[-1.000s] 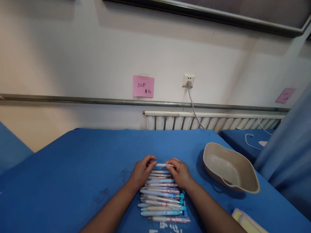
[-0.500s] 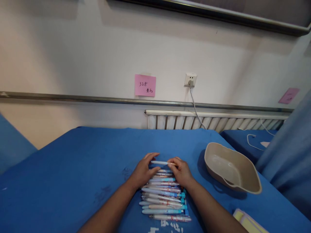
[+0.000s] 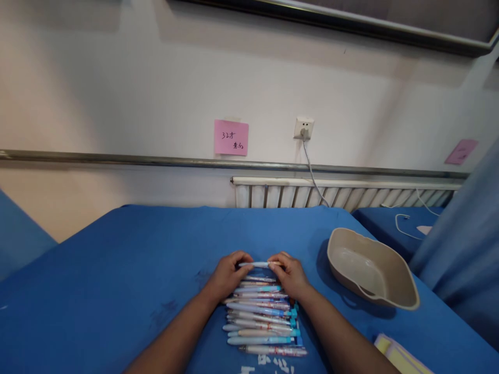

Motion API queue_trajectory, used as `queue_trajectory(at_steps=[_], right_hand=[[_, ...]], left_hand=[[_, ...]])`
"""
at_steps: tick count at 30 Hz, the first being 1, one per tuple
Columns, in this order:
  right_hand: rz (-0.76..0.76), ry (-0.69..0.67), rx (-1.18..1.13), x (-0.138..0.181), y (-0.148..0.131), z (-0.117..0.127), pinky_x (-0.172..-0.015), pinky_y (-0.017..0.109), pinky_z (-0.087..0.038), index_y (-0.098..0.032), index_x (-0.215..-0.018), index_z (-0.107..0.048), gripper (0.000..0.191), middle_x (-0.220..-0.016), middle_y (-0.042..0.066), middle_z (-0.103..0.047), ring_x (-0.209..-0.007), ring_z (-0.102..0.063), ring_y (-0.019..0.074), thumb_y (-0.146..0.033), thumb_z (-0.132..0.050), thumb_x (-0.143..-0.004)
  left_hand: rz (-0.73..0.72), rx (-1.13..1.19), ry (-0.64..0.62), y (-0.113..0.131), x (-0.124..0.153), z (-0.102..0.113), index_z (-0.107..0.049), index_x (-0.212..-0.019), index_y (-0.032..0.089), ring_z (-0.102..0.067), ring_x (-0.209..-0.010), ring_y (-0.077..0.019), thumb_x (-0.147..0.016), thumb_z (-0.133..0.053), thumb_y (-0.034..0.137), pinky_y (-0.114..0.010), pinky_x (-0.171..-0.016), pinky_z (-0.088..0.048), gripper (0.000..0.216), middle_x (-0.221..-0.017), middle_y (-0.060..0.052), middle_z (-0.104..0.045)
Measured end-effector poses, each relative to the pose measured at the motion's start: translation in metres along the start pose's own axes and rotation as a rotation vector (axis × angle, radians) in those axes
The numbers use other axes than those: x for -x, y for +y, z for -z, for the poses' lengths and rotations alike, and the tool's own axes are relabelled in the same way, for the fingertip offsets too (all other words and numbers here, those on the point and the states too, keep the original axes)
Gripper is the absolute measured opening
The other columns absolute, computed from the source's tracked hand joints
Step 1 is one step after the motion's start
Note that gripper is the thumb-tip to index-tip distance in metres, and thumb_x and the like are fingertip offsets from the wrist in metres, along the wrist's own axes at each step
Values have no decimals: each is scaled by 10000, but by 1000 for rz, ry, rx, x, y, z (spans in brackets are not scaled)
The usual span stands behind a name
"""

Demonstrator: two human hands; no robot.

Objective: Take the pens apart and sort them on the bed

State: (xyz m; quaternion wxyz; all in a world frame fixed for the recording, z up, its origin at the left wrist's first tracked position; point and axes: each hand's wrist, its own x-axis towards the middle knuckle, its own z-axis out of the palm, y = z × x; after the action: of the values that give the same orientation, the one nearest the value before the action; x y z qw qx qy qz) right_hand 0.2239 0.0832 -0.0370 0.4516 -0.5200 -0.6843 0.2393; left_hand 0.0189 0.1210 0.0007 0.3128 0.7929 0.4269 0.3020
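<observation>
The left hand and right hand, fingertips nearly closed, pinch the slim pale-blue plastic pen, best held level, clear of the pastel plastic pens.

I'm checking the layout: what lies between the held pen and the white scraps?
The head view shows a row of pens between the held pen and white scraps.

From the person's head, the camera looks forward and down across a close, blue cloth-covered surface toward a flat white wall.
</observation>
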Motion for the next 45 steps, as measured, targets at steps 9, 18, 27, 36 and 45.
queue_trajectory(at_steps=[9, 18, 27, 36, 45], right_hand=[[-121, 50, 46, -5, 23, 11, -703, 259, -441, -190, -845, -655, 231, -832, 34, -649, -774, -596, 161, -354, -493, -824], [-187, 114, -69, -4, 16, -1, -527, 221, -415, -203, -802, -577, 279, -656, -15, -608, -578, -547, 133, -442, -439, -846], [-200, 168, 9, -8, 31, 10, -625, 248, -440, -200, -807, -578, 254, -703, -2, -641, -671, -595, 158, -428, -469, -828], [-109, 55, 152, -11, 33, 5, -725, 280, -441, -211, -883, -643, 197, -849, 33, -671, -796, -599, 174, -322, -486, -843], [-28, -84, 136, -7, 36, 5, -858, 335, -427, -258, -1016, -662, 272, -987, 28, -675, -959, -577, 187, -223, -450, -849]], left_hand=[[95, -83, 55, -13, -4, 11, -597, -744, 182, -560, -691, -162, -851, -380, 415, -241, -657, -423, 337, -684, 13, -607], [137, 18, 98, -16, -3, -7, -635, -876, 185, -609, -763, -176, -789, -501, 411, -250, -699, -464, 277, -821, -6, -674], [171, 8, 225, -29, -10, -5, -620, -912, 179, -628, -798, -194, -761, -526, 387, -289, -737, -491, 274, -874, -27, -686], [99, -37, 93, -35, -14, -8, -660, -948, 213, -610, -937, -205, -759, -520, 234, -326, -875, -445, 237, -983, -34, -694], [-79, -129, -112, -23, -9, 1, -685, -906, 242, -562, -977, -200, -766, -562, 229, -320, -925, -378, 187, -1013, -26, -673]])
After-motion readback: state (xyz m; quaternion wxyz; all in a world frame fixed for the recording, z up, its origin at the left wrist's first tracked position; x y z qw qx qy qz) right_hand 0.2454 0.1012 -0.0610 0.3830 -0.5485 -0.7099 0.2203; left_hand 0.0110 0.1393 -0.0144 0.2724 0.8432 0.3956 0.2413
